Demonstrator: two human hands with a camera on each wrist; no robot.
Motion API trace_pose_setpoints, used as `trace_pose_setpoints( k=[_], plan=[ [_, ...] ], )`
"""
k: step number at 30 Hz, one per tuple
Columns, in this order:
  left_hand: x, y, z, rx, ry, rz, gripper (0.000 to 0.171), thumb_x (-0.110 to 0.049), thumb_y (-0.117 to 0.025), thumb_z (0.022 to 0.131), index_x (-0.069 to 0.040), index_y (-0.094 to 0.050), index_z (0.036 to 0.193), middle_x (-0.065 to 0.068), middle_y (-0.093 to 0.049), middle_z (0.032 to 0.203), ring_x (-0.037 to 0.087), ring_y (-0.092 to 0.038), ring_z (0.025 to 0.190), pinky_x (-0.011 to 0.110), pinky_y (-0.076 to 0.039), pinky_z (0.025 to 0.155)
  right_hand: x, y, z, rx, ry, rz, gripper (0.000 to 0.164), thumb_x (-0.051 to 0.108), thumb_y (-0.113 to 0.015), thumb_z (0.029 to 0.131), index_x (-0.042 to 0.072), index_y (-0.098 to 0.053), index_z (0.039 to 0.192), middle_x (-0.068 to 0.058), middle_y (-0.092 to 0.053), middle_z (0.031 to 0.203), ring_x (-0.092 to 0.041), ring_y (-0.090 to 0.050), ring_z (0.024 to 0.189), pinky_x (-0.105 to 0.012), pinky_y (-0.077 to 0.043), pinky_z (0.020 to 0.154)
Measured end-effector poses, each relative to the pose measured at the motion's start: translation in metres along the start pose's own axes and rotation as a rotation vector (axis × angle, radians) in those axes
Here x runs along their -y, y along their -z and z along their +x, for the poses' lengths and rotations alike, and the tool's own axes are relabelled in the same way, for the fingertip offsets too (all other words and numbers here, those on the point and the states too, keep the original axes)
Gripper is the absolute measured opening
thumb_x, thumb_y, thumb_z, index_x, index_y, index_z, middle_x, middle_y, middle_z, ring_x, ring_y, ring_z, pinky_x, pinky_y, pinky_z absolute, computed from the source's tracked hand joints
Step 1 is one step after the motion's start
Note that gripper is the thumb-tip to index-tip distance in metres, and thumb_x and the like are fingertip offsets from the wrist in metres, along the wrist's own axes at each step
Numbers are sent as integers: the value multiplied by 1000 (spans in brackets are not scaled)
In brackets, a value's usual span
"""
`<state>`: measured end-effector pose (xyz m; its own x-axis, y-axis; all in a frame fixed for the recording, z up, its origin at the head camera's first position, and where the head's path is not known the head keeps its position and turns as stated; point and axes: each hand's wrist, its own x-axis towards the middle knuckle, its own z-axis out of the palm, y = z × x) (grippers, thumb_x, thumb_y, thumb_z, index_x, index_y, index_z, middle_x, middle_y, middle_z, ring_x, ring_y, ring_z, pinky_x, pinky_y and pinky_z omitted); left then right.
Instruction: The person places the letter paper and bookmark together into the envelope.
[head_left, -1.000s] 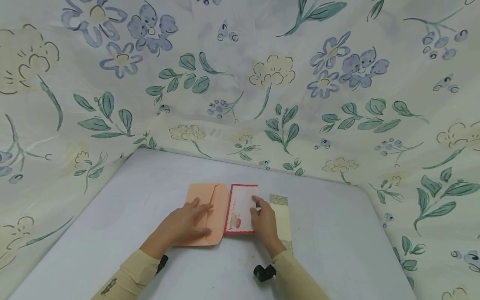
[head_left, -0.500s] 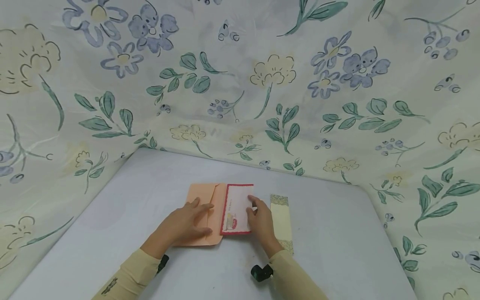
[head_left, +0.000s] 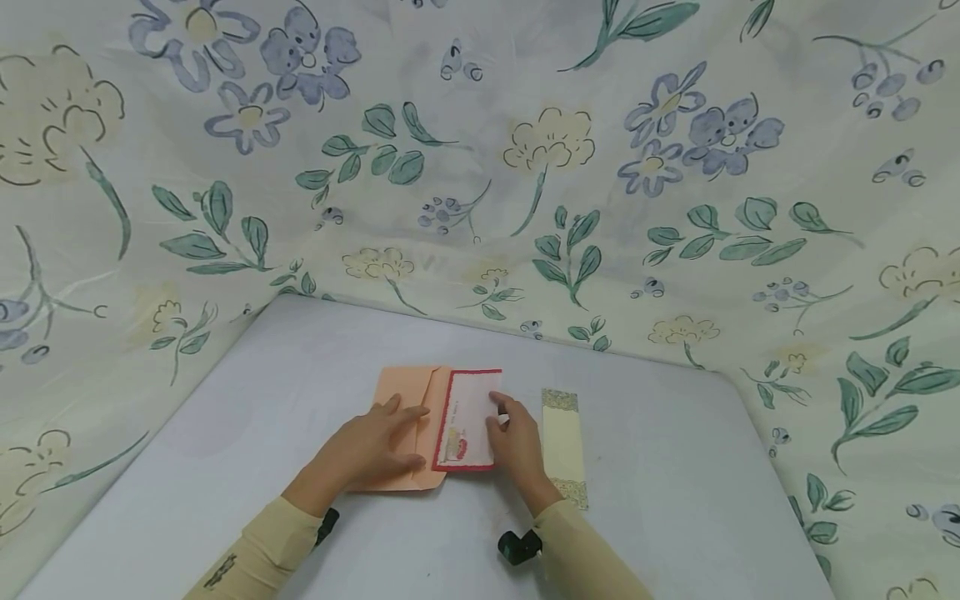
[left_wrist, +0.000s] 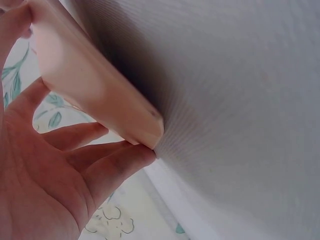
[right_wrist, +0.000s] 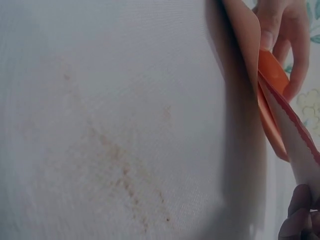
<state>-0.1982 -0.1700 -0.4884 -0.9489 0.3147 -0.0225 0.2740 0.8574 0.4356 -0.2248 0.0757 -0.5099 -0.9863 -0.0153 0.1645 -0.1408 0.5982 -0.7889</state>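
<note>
A peach envelope (head_left: 405, 383) lies on the table with its flap side toward my right. My left hand (head_left: 363, 446) rests on it with fingers spread. In the left wrist view those fingertips touch the envelope (left_wrist: 95, 85) along one side. My right hand (head_left: 517, 442) pinches the right edge of a white greeting card (head_left: 471, 408) with a red scalloped border and a small printed picture. The card overlaps the envelope's flap in the head view. In the right wrist view the card's red edge (right_wrist: 282, 102) reaches into the gap between the envelope's peach and orange layers.
A cream paper strip (head_left: 562, 433) with glittery patterned ends lies right of my right hand. White cloth covers the table (head_left: 675, 475), with brown stains (right_wrist: 125, 175) in the right wrist view. A floral curtain (head_left: 465, 167) rises behind it.
My right hand has moved the card leftward, from beside the envelope to over its flap and right edge. The left hand and the cream strip have stayed put.
</note>
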Motion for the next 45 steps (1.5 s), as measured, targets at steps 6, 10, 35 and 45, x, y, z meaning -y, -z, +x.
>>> trace_pose_setpoints(
  k=[6,10,35,45],
  plan=[
    [0,1,-1,4,-1,6,78,-59,-76,83,-19,-54,148,30,-40,154,58,-46,132,65,-46,98,0,-4,0,12,9,4,38,7,-66,96,8,-64,134,-9,-66,115,-10,-54,80,-24,-47,68],
    [-1,1,-1,3,-2,11,79,-59,-76,83,-20,-54,148,30,-40,154,57,-46,132,65,-46,98,-1,-8,0,10,19,-9,38,8,-66,96,8,-65,134,-9,-67,115,-10,-54,79,-24,-47,67],
    [-1,-4,3,-5,4,35,77,-55,-78,82,-21,-56,147,28,-42,154,55,-48,132,65,-47,97,7,-24,-3,83,-4,-20,38,12,-68,96,12,-65,135,-6,-67,112,-8,-54,76,-22,-47,64],
    [-2,0,2,1,15,42,76,-53,-79,82,-21,-56,146,28,-42,154,55,-48,132,65,-47,97,8,-18,-6,55,35,6,33,12,-68,96,13,-68,129,-5,-69,102,-6,-53,67,-21,-45,57]
  ],
)
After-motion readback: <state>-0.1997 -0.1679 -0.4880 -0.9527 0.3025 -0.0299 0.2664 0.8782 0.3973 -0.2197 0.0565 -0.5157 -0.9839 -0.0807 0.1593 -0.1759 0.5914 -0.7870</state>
